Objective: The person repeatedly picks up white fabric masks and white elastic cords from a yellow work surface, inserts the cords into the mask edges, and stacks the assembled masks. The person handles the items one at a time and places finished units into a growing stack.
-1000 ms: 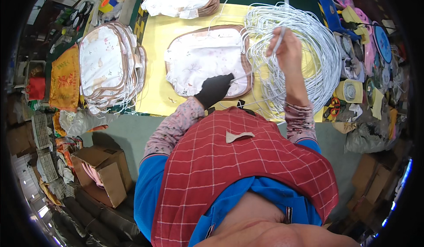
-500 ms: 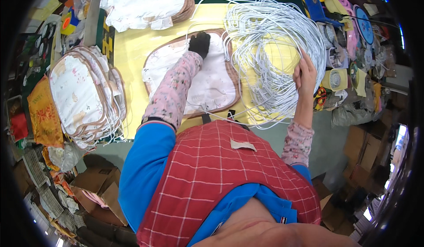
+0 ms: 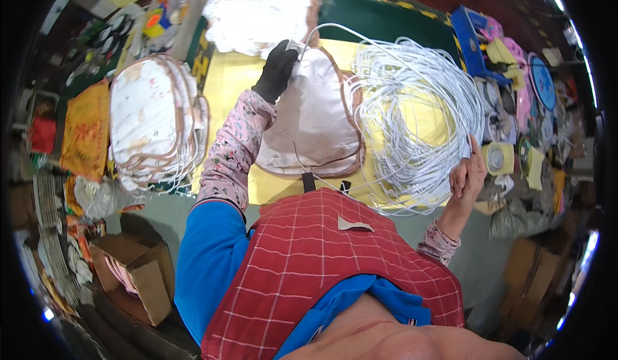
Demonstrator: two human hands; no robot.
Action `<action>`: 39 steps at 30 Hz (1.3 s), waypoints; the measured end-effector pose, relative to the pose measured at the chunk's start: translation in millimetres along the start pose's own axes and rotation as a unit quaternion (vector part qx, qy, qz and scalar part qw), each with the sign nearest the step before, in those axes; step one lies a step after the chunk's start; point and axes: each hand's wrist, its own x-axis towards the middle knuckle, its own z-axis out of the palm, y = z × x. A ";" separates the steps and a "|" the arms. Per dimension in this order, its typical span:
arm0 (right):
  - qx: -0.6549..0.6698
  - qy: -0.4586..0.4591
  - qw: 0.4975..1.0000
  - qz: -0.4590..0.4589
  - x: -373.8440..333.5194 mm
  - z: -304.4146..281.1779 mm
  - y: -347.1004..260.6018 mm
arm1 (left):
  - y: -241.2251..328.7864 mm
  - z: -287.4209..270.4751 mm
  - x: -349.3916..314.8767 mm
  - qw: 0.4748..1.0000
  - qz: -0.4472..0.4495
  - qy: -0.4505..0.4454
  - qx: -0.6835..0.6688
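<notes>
My left hand (image 3: 275,73), in a black glove, is closed on the top edge of a white fabric pad (image 3: 306,125) with brown edging. The pad's upper part is raised off the stack beneath it. From beside that hand a thin white cord (image 3: 367,38) arcs over to a big loose coil of white cord (image 3: 444,83). My bare right hand (image 3: 468,174) is at the coil's right edge, index finger stretched out and the other fingers loosely bent; nothing is visible in it.
Stacks of similar pads lie at the left (image 3: 145,115) and far side (image 3: 261,18) of the yellow-topped table (image 3: 225,70). A blue crate (image 3: 473,38) and cluttered small goods line the right. An orange bag (image 3: 85,138) hangs at left; a cardboard box (image 3: 132,273) is on the floor.
My left hand went from lying on the pad to gripping its top edge and lifting it. My right hand moved down and right along the coil. The whole view shifted somewhat.
</notes>
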 end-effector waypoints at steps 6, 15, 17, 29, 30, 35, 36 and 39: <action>0.080 -0.102 0.991 -0.032 -5.3 -1.6 -5.4 | 31.7 -45.9 -20.3 0.979 -0.158 0.097 -0.084; 0.137 -0.198 0.970 -0.037 1.7 -8.7 -2.0 | 45.1 -76.1 -59.2 0.962 -0.189 0.179 -0.084; 0.157 -0.307 0.937 -0.051 10.4 -17.2 2.7 | 57.1 -94.3 -57.8 0.982 -0.126 0.138 0.015; -0.233 -0.309 0.899 -0.205 6.7 87.3 -78.4 | 244.4 -110.3 51.2 0.977 0.072 0.193 0.051; -0.198 -0.288 0.921 -0.175 8.8 84.5 -79.9 | 208.8 -139.6 44.5 0.966 0.064 0.248 0.014; -0.249 -0.331 0.906 -0.080 19.6 118.4 -25.3 | 236.9 -87.2 37.4 0.953 -0.024 0.091 0.288; -0.188 -0.365 0.911 -0.025 4.5 137.8 -31.7 | 248.8 -83.1 41.7 0.956 -0.055 0.025 0.288; -0.233 -0.300 0.911 -0.163 20.7 95.5 -33.1 | 214.1 -116.0 38.2 0.970 0.051 0.102 0.214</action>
